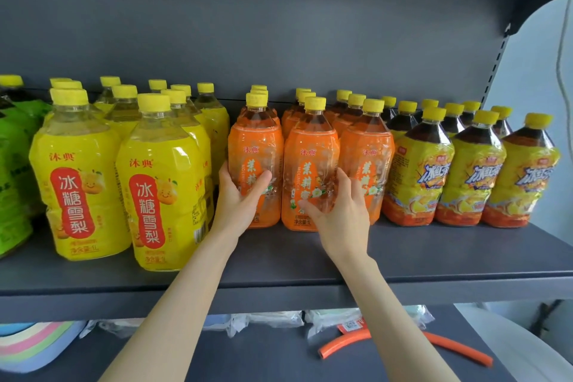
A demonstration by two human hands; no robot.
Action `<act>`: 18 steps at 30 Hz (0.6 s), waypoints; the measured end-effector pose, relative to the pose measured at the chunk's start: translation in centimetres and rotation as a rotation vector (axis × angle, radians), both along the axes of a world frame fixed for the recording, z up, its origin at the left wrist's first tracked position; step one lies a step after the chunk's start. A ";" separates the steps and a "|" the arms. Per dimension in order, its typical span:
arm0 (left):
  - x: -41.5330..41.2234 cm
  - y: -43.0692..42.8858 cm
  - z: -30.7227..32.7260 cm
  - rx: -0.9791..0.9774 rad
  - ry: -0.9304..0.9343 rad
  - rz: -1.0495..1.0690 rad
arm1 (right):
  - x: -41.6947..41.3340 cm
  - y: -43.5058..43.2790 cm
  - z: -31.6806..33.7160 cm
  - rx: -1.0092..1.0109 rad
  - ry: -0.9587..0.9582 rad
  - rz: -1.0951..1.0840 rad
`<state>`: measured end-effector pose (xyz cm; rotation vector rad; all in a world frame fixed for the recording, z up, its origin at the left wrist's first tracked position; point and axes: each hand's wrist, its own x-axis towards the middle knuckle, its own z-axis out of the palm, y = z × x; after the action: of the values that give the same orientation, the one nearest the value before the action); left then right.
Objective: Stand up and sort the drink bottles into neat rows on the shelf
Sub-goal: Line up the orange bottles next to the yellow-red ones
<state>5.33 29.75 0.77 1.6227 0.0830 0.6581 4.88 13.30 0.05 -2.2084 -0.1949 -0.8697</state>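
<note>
Row-straightening: left hand (pixel 237 197) is clamping its grip on the jasmine-tea bottle (pixel 255 152) just right of the pear-drink bottles (pixel 161 164), right hand (pixel 339 217) clamping the next bottle (pixel 310 158) over; likely next needing both squared level.

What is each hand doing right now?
Left hand: grips the leftmost front orange bottle.
Right hand: grips the middle front orange bottle.
</note>
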 end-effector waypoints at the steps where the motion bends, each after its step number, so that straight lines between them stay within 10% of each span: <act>1: 0.1 0.0 0.0 0.009 -0.005 0.004 | 0.0 0.0 0.0 -0.006 -0.002 -0.005; 18: 0.1 -0.3 0.0 0.033 -0.072 0.084 | 0.7 0.6 0.7 -0.179 0.010 -0.126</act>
<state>5.44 29.49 0.78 1.6327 0.0882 0.7850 5.59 13.90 0.72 -2.4121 -0.1337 -0.9409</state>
